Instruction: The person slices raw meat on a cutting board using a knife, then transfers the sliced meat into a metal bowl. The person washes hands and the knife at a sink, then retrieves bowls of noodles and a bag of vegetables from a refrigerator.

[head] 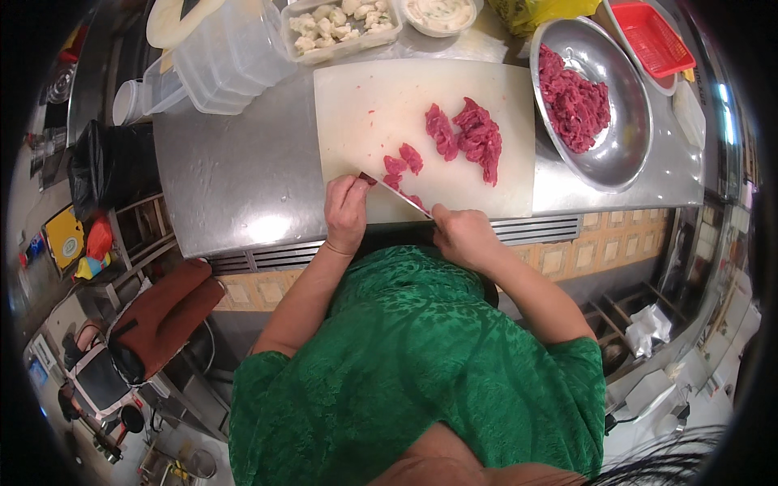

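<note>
My right hand grips a knife at the near edge of a white cutting board. The knife's narrow blade slants up and left across the board. Beside its far end, the fingertips of my left hand pinch a small dark-red piece of raw meat. Cut meat pieces lie just beyond the blade, some partly hidden by it. Farther right on the board are a strip of raw meat and a larger lump of raw meat.
A steel bowl of cut red meat stands right of the board on the steel table. Behind are a tub of pale chunks, a bowl of creamy food and a red plastic basket. Clear plastic containers stand at back left.
</note>
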Demonstrator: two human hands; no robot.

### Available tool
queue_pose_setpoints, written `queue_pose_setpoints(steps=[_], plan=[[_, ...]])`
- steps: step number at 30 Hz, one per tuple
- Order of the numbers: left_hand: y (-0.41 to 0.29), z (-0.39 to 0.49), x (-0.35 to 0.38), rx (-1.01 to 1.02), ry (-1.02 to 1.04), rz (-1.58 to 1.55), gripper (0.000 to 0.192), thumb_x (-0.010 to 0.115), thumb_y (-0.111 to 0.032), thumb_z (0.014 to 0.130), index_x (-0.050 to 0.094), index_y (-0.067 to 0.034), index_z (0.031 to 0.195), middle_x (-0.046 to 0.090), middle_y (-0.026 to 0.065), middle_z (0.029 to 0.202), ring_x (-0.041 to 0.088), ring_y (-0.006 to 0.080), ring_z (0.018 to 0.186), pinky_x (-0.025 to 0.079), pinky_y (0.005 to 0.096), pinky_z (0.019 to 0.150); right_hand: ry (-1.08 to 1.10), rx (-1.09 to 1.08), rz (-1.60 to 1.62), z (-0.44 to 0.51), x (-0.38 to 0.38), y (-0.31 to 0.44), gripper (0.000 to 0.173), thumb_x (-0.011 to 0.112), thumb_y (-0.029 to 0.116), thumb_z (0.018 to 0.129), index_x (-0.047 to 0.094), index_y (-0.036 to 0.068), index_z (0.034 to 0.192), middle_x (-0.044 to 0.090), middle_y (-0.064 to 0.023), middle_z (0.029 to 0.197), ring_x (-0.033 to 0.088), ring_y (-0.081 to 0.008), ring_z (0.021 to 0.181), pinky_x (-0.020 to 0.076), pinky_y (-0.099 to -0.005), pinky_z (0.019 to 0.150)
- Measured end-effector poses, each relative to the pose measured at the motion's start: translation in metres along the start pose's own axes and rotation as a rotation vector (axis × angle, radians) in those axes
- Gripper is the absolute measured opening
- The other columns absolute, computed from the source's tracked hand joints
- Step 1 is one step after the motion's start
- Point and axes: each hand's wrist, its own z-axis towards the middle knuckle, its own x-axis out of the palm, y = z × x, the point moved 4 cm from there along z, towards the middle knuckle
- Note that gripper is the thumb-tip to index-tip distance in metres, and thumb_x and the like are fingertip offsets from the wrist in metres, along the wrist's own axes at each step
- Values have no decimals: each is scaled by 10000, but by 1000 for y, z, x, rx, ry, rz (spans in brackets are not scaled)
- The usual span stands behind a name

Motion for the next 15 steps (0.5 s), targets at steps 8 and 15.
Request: queue_pose_setpoints(steps=[8, 15], plan=[[0, -2, 0, 25, 52, 55, 190, 653, 74, 773, 653, 22, 955, 602, 146, 981, 586, 321, 893, 512, 379, 752, -66, -10, -54, -5, -6, 12, 180, 633, 70, 749, 511, -1, 861, 635, -196, 660, 654, -365, 597, 535, -452, 574], [11, 5, -4, -150, 40, 134, 149, 654, -12, 826, 643, -5, 974, 608, 147, 1001, 569, 337, 939, 462, 418, 858, -39, 55, -19, 5, -1, 12, 180, 626, 67, 754, 502, -12, 858, 639, -211, 672, 655, -382, 622, 533, -464, 590]])
